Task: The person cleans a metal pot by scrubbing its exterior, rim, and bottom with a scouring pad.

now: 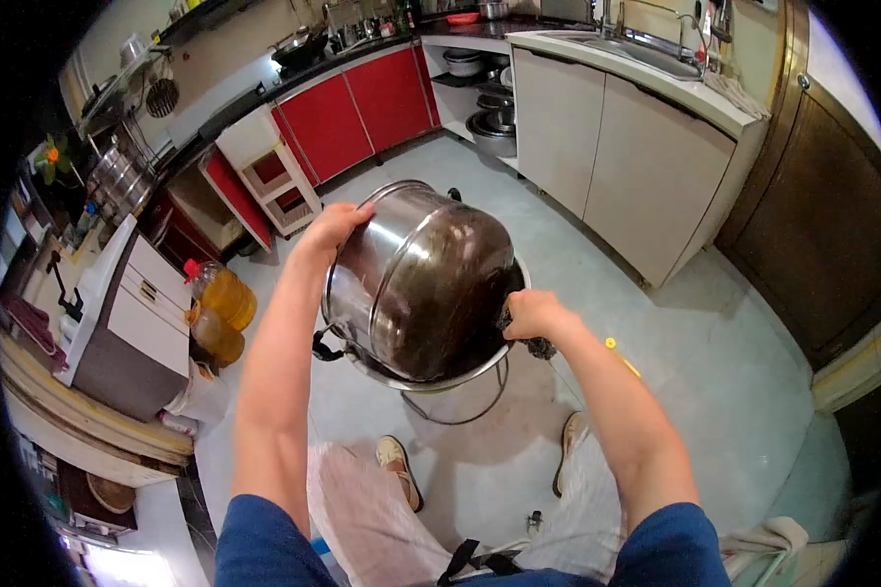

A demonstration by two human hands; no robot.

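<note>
Stainless-steel pot (411,269), one, lying tilted on its side, its dark-stained base turned to the right; it rests in a wide round basin (468,377), which stands on a wire stand (450,423).

Left hand (338,227): closed on the pot's rim at the upper left, thumb and fingers gripping the edge.

Right hand (536,315): closed around a dark, mesh-like scrubber (538,348), at the base end of the pot.

Black handle (328,344), one, at the pot's lower left.

Left of the pot: two large bottles (229,295) of amber liquid, one red-capped, on the floor.

Beyond the pot: red cabinet doors (352,112); right of these, pale cabinets (612,157) under a metal sink (646,57).

Far right of the pot: brown door (817,196).

Below the pot: two light shoes (395,458), worn.
</note>
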